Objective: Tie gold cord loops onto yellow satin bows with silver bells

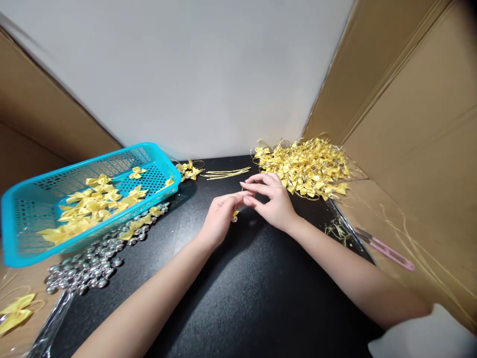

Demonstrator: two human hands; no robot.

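Note:
Over the middle of the black table, my left hand (pixel 222 215) is closed in a pinch on a thin gold cord (pixel 242 188), a short bit of which shows above the fingertips. My right hand (pixel 275 201) meets it from the right, thumb and fingertips pinching at the same cord; the exact grip is partly hidden. Just below my left hand hangs a small yellow ribbon bow with a silver bell (pixel 234 217), mostly covered by the fingers. Beyond the hands lie several straight gold cord pieces (pixel 227 173).
A turquoise basket (pixel 89 169) with yellow bows stands left, silver bells (pixel 87 266) heaped along its near side. A pile of finished-looking corded bows (pixel 305 166) lies back right. Pink-handled snips (pixel 389 252) rest on cardboard at right. Cardboard walls (pixel 417 129) flank the black table (pixel 231 298).

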